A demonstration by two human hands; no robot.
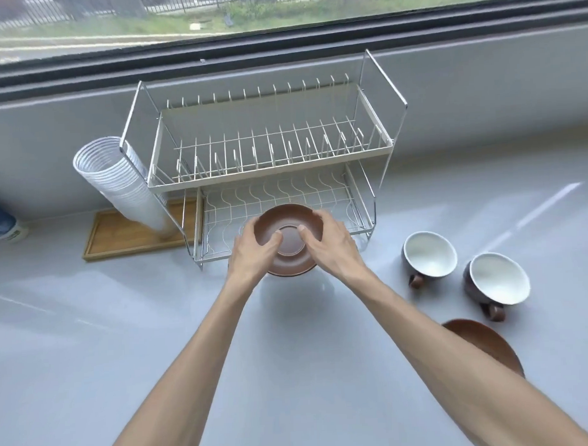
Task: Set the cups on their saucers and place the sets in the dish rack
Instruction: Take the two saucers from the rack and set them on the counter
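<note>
A brown saucer (287,219) is held up in front of the lower tier of the white wire dish rack (266,150). My left hand (255,249) grips its left edge and my right hand (326,240) its right edge, thumbs on its top face. It seems to sit on a second brown saucer (292,269) below it. Two dark cups with white insides, one cup (429,254) and another cup (498,279), stand on the counter to the right. Another brown saucer (483,346) lies near my right forearm, partly hidden by it.
A stack of white disposable cups (118,182) leans on a wooden tray (133,235) left of the rack. A blue bottle (1,221) lies at the far left edge. The grey counter (123,329) runs under a window sill.
</note>
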